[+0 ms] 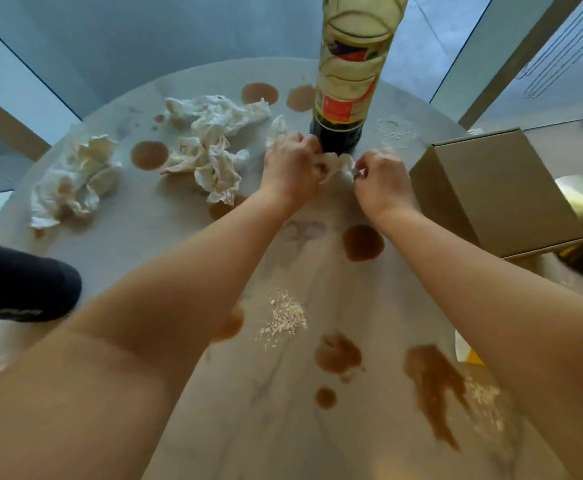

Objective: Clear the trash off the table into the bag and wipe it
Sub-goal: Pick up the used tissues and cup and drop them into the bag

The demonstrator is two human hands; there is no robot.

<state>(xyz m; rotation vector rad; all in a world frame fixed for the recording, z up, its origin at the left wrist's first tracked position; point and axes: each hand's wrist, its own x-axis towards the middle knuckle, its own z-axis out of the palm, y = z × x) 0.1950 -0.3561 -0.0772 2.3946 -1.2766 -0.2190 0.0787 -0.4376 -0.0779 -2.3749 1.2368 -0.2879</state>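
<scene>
A round pale table [179, 258] carries brown spills and crumbs. Both my hands reach to its far side, just in front of a tall bottle [345, 81] with a little dark liquid at the bottom. My left hand [292, 166] and my right hand [382, 180] each pinch one end of a small crumpled white tissue [337, 163] between them. Left of my hands lies a heap of crumpled stained tissues [214, 140]. Another stained wad of tissue [75, 178] sits near the table's left edge.
A brown cardboard box [494, 192] stands at the table's right edge. Brown puddles [363, 242] dot the top, with crumb piles [285, 315] near the front. A dark sock-clad foot [16, 282] shows at the left. A yellow-white object [465, 349] peeks beside my right forearm.
</scene>
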